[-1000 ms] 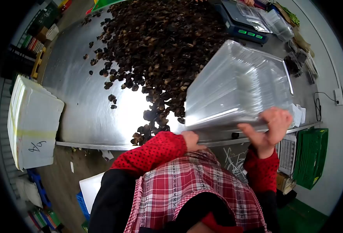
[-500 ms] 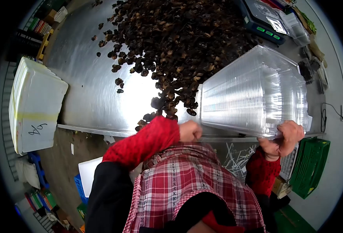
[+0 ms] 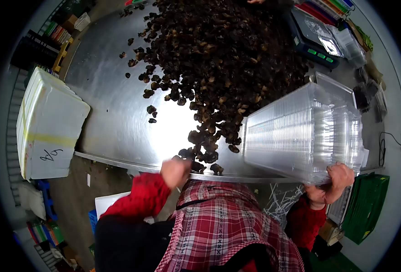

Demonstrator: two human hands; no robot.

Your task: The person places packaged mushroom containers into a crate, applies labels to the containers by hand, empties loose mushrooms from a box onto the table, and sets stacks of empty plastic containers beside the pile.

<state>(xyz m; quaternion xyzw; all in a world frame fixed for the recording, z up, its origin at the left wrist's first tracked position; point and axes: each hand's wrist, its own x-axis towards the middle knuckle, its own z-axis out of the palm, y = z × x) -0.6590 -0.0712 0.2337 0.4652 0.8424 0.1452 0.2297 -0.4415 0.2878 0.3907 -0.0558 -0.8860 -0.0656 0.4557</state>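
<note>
A tall stack of clear plastic trays lies on its side at the right of the metal table. My right hand grips the stack's near right corner, thumb and fingers closed on the edge. At the table's front edge is my left hand, smeared by motion; its fingers cannot be made out. It is close to a few loose dark brown, mushroom-like pieces. These trail forward from a large heap of the same pieces that spreads over the back of the table.
A digital scale with lit green displays stands at the back right. Left of the metal table is a white foam box. A green crate sits at the lower right. Another person's hand shows at the top edge.
My left hand has moved left, from beside the tray stack to the loose pieces. My right hand still holds the stack's corner. The view has shifted, and another person's hand now shows at the top.
</note>
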